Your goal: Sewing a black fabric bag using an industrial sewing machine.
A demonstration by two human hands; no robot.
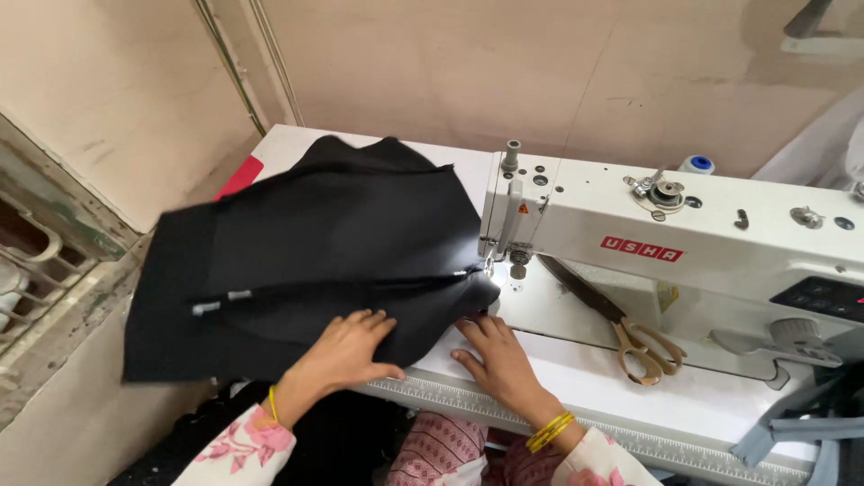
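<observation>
On the black fabric point(315, 243), both hands point(346, 346) press flat, fingers spread

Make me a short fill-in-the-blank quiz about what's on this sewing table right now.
1. Both hands, the left hand and the right hand, press flat on a piece of ____ fabric.
2. The scissors on the machine bed have ____ coloured handles.
3. The sewing machine has a ____ body.
4. Along the table's front edge runs a printed ____.

Missing words: black; gold; white; ruler
</observation>
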